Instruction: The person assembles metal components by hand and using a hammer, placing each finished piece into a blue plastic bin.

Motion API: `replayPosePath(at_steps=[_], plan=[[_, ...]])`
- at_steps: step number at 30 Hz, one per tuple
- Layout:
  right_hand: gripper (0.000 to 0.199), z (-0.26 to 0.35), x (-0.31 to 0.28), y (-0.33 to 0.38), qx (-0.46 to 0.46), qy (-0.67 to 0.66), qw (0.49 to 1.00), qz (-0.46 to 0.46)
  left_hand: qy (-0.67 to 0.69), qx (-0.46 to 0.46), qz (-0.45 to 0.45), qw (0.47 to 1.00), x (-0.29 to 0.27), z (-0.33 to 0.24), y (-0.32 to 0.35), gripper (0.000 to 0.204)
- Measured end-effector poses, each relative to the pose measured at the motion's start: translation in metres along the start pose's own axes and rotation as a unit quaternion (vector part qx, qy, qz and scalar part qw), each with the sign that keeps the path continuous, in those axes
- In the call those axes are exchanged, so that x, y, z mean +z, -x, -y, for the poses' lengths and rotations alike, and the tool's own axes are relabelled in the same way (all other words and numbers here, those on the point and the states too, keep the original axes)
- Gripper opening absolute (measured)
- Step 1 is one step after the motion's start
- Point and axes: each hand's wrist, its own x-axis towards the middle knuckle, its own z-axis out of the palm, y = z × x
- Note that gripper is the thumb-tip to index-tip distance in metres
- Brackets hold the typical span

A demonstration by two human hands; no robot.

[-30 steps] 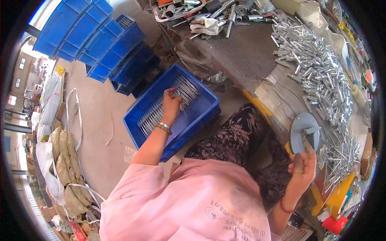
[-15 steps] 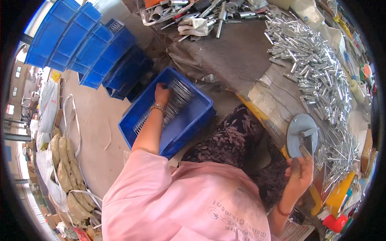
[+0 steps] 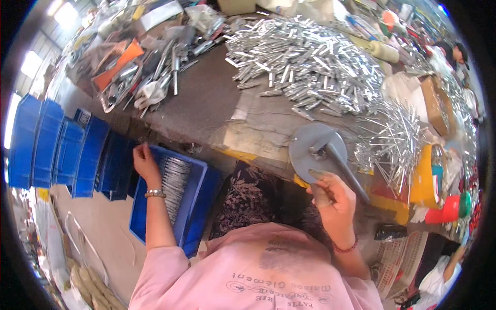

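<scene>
At the far left corner of a blue bin [image 3: 202, 178], my left hand [image 3: 146, 163] is raised with its fingers drawn together. Whether a small piece is between them I cannot make out. A row of thin metal rods [image 3: 175, 188] lies side by side in the bin below my wrist. My right hand [image 3: 336, 199] is at the near edge of a round grey disc [image 3: 305, 147] with a grey bar [image 3: 346, 173] across it. Thumb and forefinger, both dark at the tips, are bent toward each other; anything held there is too small to tell.
A large heap of short metal tubes [image 3: 310, 62] covers the back of the bench, with thin pins [image 3: 392, 144] piled at the right. Stacked blue bins [image 3: 62, 144] stand at the left. Mixed tools and metal parts [image 3: 150, 77] lie at the back left.
The view has turned toward the bench. My left hand has come up from the rods to the bin's far corner. My right hand stays near the disc.
</scene>
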Motion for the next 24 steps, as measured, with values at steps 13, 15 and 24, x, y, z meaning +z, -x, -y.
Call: replayPosePath(at_steps=[13,15,24], plan=[[0.017,0.028,-0.031,0.005,-0.19,0.147,0.971,-0.02,0.131,0.449,0.455,0.758,0.105,-0.393,0.078,0.024],[0.014,0.025,-0.057,0.005,-0.163,0.239,0.951,-0.104,0.106,0.484,0.44,0.749,0.119,-0.396,0.086,0.019],[0.012,-0.017,-0.142,-0.02,-0.042,0.543,0.828,-0.137,0.198,0.353,0.475,0.781,0.12,-0.397,0.096,0.016]])
